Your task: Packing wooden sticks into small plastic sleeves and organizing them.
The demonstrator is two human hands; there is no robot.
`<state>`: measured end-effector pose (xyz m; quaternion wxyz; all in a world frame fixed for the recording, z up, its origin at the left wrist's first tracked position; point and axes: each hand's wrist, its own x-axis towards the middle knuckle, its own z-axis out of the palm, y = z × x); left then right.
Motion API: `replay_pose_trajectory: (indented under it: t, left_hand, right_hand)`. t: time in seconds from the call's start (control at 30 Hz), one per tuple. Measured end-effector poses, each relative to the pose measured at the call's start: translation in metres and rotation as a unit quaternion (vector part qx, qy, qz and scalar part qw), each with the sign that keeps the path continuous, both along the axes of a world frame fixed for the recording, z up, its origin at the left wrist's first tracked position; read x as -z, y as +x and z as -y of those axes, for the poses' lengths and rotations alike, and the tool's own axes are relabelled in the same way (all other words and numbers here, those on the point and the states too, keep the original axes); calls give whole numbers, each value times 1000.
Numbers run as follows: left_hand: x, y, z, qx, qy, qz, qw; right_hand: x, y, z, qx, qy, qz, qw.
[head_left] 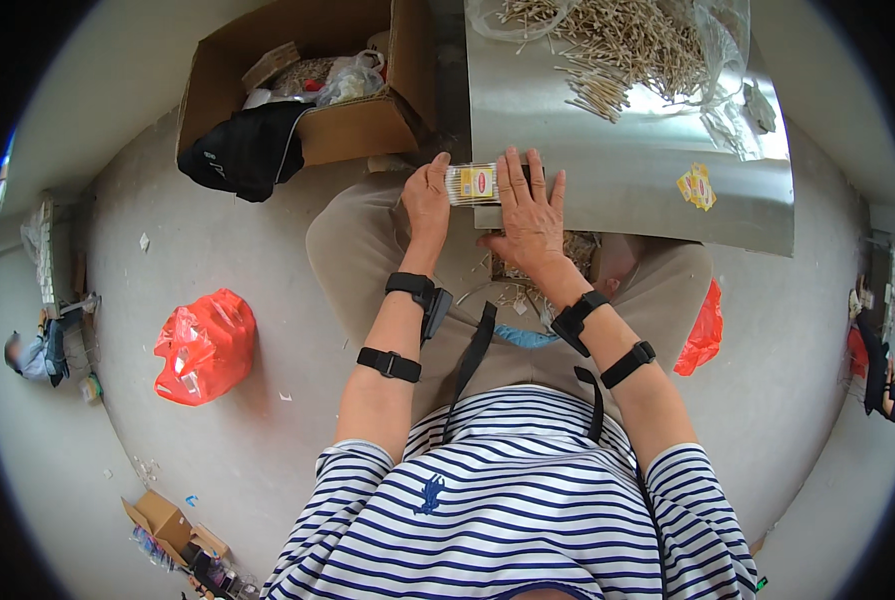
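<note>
A flat clear pack of cotton swabs [475, 184] with a yellow and red label lies at the near left edge of the metal table [587, 180]. My left hand [426, 207] pinches its left end between thumb and fingers. Over its right end lies my right hand [533, 222], its fingers stretched out and apart. Something dark shows under these fingers, too covered to name. Farther back on the table is a big heap of loose swabs [647, 50]. A few small yellow labels [696, 187] lie on the table to the right.
A cardboard box [357, 130] with bags inside stands at the back left, a black cloth [247, 150] over its edge. Clear plastic bags [732, 100] lie beside the heap. Red plastic bags [207, 345] are on the floor at both sides. Below my right wrist sits a container [579, 250] of swabs.
</note>
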<state>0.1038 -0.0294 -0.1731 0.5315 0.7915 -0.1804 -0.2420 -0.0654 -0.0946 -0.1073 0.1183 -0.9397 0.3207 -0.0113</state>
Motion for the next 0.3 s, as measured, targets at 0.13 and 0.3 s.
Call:
replay_pose_trajectory:
  t: [0.13, 0.3]
  left_hand:
    - [2, -8, 3, -39, -73, -61, 995]
    - [-2, -14, 5, -56, -128, -136, 981]
  right_hand:
    - [1, 3, -3, 5, 0, 16, 1000]
    - [2, 4, -5, 14, 11, 18, 1000]
